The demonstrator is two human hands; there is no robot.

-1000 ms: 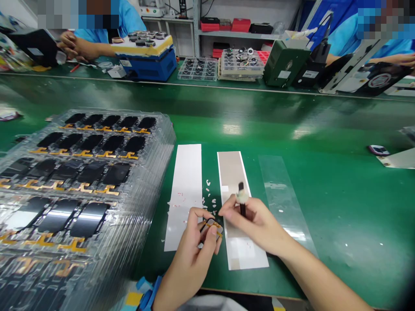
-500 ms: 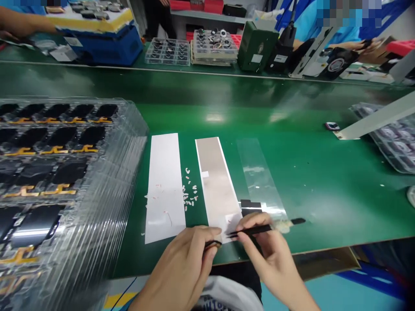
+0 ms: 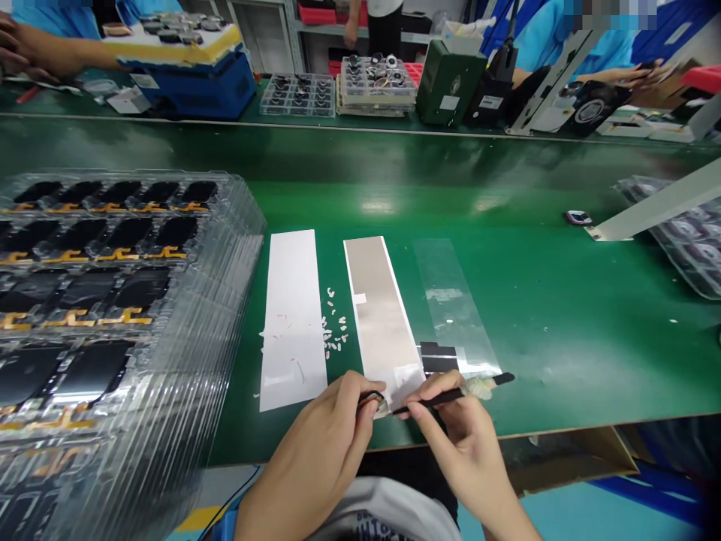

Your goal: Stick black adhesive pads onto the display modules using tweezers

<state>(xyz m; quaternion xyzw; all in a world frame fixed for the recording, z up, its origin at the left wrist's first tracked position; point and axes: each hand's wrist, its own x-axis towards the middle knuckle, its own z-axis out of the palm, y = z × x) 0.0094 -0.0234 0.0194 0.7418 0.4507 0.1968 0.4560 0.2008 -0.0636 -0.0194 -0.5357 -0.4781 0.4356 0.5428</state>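
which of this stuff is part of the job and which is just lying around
Job: left hand with small part; right hand with brush; probably silver sheet, white sheet, clear film.
Just lying about: white scraps, blue machine, green box.

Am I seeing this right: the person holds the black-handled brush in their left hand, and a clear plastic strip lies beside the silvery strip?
No, the hand is wrong: the head view shows the black-handled brush in the right hand. The clear plastic strip does lie beside the silvery strip.
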